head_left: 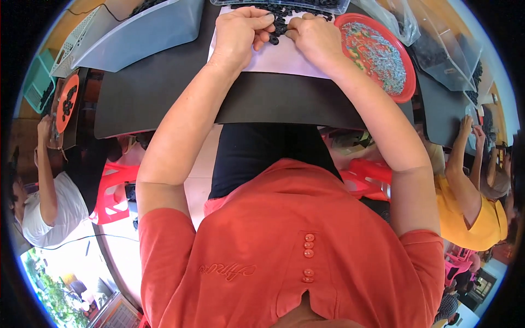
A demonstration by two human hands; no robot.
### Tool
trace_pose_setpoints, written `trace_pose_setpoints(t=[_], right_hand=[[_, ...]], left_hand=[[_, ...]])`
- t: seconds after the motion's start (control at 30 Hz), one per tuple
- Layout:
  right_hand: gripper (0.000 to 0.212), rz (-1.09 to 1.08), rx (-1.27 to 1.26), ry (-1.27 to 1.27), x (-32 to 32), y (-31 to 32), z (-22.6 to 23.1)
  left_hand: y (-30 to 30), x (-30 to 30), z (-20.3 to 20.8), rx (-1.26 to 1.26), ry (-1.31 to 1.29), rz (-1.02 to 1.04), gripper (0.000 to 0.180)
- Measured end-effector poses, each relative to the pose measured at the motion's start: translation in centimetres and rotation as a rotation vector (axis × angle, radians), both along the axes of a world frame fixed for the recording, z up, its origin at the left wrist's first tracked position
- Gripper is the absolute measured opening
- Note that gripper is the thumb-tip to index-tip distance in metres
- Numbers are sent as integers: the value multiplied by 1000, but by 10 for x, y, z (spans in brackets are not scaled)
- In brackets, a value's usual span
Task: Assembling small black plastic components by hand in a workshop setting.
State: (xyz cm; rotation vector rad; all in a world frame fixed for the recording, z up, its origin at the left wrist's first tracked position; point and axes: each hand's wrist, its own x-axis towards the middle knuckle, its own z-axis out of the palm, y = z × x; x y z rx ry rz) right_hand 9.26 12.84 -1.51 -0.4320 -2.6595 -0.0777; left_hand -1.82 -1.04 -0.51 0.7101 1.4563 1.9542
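My left hand [238,35] is over a white sheet [284,63] at the far side of the dark table, its thumb and fingers pinched on a small black ring-like part. Another small black piece [274,40] shows just under those fingers. My right hand [316,39] is beside it, fingers curled and pressed together at the edge of a pile of small black parts [280,23]. Whatever its fingertips hold is hidden. The pile spreads along the sheet's far edge between and beyond both hands.
A red round tray [406,87] with many small silvery pieces is right of my right hand. A grey-blue bin [142,41] stands at left, a clear bin [448,60] at right. The table's near edge [273,121] is before me. People sit working on both sides.
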Motion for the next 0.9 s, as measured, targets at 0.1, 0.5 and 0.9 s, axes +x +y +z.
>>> trace_pose_setpoints(t=[0.1, 0.5, 0.9], right_hand=[[20, 31, 8, 24, -1, 3, -3], [10, 251, -630, 157, 13, 3, 19], [11, 480, -964, 286, 10, -71, 20]], left_hand=[[1, 3, 0, -13, 13, -16, 11], [0, 12, 2, -16, 25, 17, 13], [-1, 10, 2, 219, -205, 90, 13]])
